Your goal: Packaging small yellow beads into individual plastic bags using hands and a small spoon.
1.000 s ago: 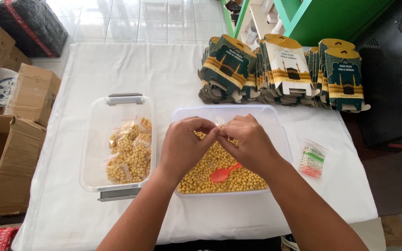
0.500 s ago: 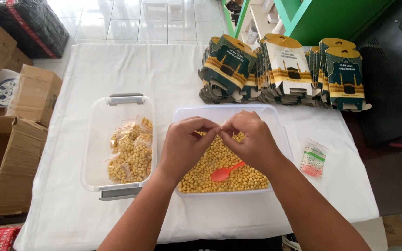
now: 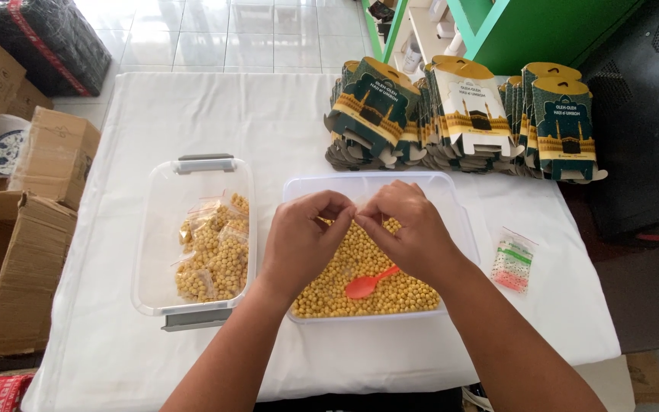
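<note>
My left hand (image 3: 299,240) and my right hand (image 3: 413,229) meet fingertip to fingertip above a clear plastic tub (image 3: 451,200) filled with yellow beans (image 3: 345,294). Both pinch the top of a small clear bag (image 3: 348,219), most of it hidden behind my fingers. An orange plastic spoon (image 3: 368,284) lies on the beans just below my right hand. To the left stands a second clear tub (image 3: 154,229) with grey handles, holding several small filled bags of beans (image 3: 215,252).
A pack of small bags (image 3: 514,261) lies right of the bean tub. Flat dark green printed cartons (image 3: 459,114) are stacked at the back right of the white-covered table (image 3: 215,114). Cardboard boxes (image 3: 17,267) stand on the floor to the left.
My hands have stayed over the bean tub, their fingertips shifting slightly along the top of the small bag. Nothing else has moved.
</note>
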